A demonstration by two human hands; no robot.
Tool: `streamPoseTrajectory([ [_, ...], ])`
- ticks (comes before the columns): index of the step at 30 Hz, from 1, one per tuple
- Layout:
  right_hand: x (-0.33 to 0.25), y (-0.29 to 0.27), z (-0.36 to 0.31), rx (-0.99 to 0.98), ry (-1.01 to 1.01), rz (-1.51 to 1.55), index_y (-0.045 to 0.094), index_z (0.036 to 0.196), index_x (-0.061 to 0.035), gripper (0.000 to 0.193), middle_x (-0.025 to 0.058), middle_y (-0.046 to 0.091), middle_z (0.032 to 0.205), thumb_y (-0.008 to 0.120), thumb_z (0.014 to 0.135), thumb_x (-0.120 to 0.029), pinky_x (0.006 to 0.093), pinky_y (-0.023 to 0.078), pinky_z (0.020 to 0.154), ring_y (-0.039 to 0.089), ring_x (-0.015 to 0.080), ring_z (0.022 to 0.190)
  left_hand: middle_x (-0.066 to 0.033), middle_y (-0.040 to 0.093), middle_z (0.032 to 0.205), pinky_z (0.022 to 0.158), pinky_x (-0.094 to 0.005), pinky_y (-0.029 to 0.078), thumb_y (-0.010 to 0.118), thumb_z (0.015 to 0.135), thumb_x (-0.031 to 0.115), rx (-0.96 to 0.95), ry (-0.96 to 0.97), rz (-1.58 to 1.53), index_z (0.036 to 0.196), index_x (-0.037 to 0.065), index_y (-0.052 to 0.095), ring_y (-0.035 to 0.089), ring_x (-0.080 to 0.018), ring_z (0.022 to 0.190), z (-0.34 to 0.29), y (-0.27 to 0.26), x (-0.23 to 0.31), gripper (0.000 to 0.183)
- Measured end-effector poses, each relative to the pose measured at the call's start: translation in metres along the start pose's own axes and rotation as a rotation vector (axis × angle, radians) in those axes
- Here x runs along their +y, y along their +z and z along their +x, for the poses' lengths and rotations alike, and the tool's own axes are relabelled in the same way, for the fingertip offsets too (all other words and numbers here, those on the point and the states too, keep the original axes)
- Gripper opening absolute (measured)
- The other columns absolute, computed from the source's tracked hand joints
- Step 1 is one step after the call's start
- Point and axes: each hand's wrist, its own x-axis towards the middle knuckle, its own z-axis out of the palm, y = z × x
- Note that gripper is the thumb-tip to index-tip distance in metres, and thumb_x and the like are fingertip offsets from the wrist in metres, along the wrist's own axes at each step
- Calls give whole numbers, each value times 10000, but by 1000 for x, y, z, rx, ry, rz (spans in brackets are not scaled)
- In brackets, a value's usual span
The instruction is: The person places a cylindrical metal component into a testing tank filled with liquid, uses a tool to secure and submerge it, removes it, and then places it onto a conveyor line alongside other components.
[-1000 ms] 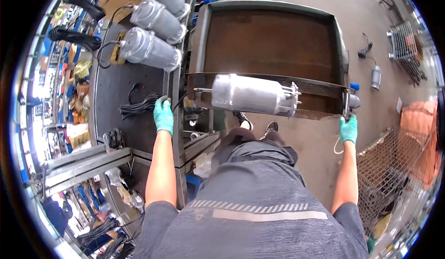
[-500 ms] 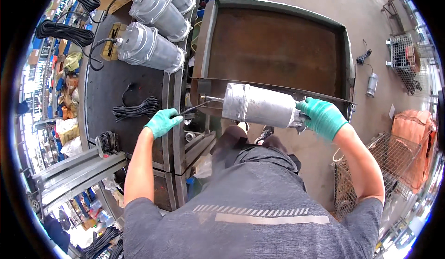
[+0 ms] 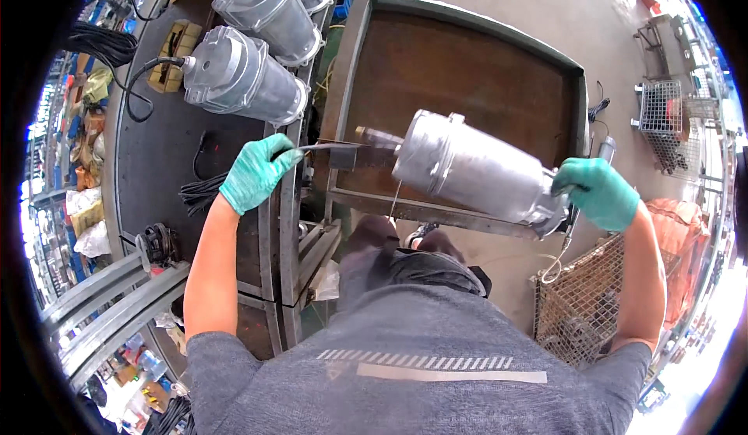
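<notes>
A shallow, rectangular, rust-brown metal tray with a raised grey rim [image 3: 467,69] was spread out ahead, and over its near side a silver-grey, cylindrical cast-metal housing [image 3: 475,166] was held, lying between the two hands. Its long axis was slanted from upper left to lower right, with the flanged end turned toward the right and the plain, capped end toward the left. By the right hand in a green knit glove [image 3: 604,193], the nearer of the two, the flanged end was gripped, the fingers being curled closed against the metal (how the rest of the weight was borne could not be told). The left hand in a matching green glove [image 3: 255,176] was set well apart from the capped end; between its closed thumb and fingers, a thin dark cable [image 3: 318,147] was pinched, stretched toward that end.
</notes>
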Motion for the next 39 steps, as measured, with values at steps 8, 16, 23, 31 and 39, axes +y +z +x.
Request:
streamPoseTrajectory([
  [8,0,-24,71,73,115,-201,722,1031,-31,164,201,717,909,604,920,-4,394,563,753,693,341,777,-205,729,1055,861,-495,551,597,1017,310,-91,179,217,1145,69,687,694,-422,1003,114,98,39,288],
  [16,85,11,156,-12,138,-390,723,1047,-101,205,186,715,910,591,928,2,394,549,732,643,338,734,-191,694,1248,958,-480,541,571,1020,246,-14,106,288,1352,115,611,669,-400,1112,139,143,-35,359],
  [23,134,52,183,107,113,-228,709,1116,-122,259,152,734,936,590,941,25,375,531,734,575,260,714,-168,739,891,756,-509,553,555,1025,455,218,-126,379,951,156,714,705,-410,839,141,158,-19,348],
  [31,180,87,209,234,69,-367,607,1070,-29,292,188,624,1075,775,832,-48,430,507,858,614,357,951,-185,740,904,778,-535,549,512,1020,482,114,-300,481,917,138,725,706,-420,873,148,158,-11,418],
  [39,206,107,203,225,157,-617,619,1063,-68,201,186,663,1064,705,881,-65,456,553,887,668,371,1045,-191,743,942,805,-534,555,504,1011,500,75,-352,585,942,152,760,708,-420,890,154,164,-10,437],
])
